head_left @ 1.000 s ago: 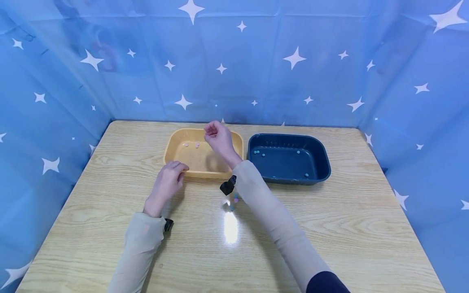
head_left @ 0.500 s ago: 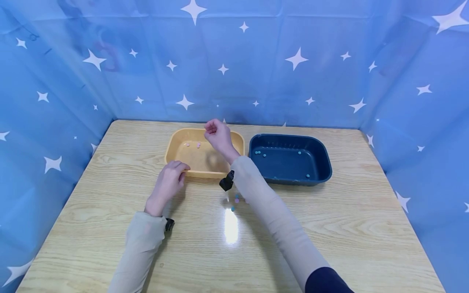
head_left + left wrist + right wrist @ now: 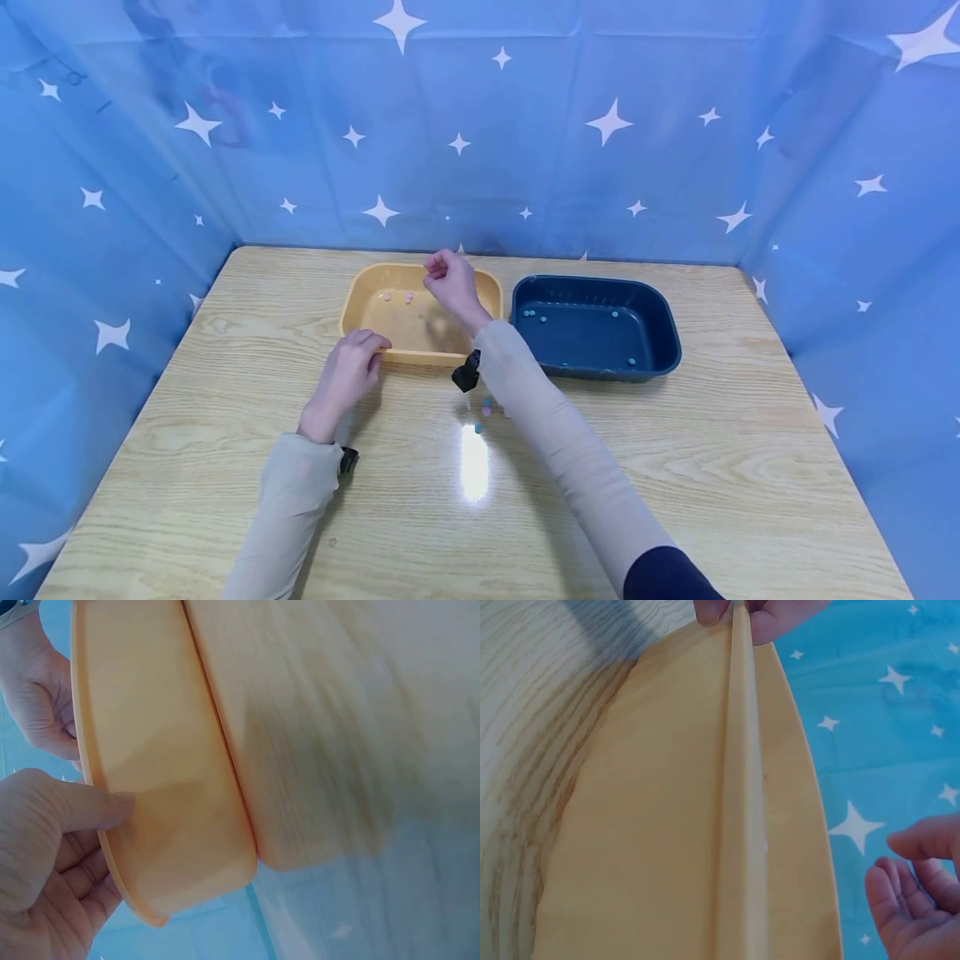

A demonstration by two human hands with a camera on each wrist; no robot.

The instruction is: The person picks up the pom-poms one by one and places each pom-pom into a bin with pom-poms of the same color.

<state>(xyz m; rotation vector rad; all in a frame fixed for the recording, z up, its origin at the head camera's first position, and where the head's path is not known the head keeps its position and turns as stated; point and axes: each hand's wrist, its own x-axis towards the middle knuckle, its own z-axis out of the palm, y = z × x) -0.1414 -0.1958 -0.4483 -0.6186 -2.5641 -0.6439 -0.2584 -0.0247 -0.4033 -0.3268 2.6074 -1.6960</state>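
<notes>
In the head view, my left hand [image 3: 347, 373] is at the near left corner of a yellow plastic bin [image 3: 420, 358]. The left wrist view shows its thumb [image 3: 105, 808] on the outer wall and fingers behind the rim, pinching it. My right hand [image 3: 453, 285] hovers over the bin's far right part. Its fingers are loosely bent, and a gap shows between thumb [image 3: 922, 838] and fingers, with nothing held in the right wrist view. A few small pink balls [image 3: 408, 297] lie inside the yellow bin.
A dark blue bin [image 3: 600, 371] stands right of the yellow one, with several small teal balls [image 3: 615, 314] inside. Loose pink balls [image 3: 486, 412] and teal balls [image 3: 478, 428] lie on the wooden table [image 3: 675, 483] beside my right forearm. A starred blue curtain [image 3: 480, 183] surrounds the table.
Both hands keep nearly the same places, while the head view shifts slightly. Beside the right sleeve, a pink ball on the table has come into sight.
</notes>
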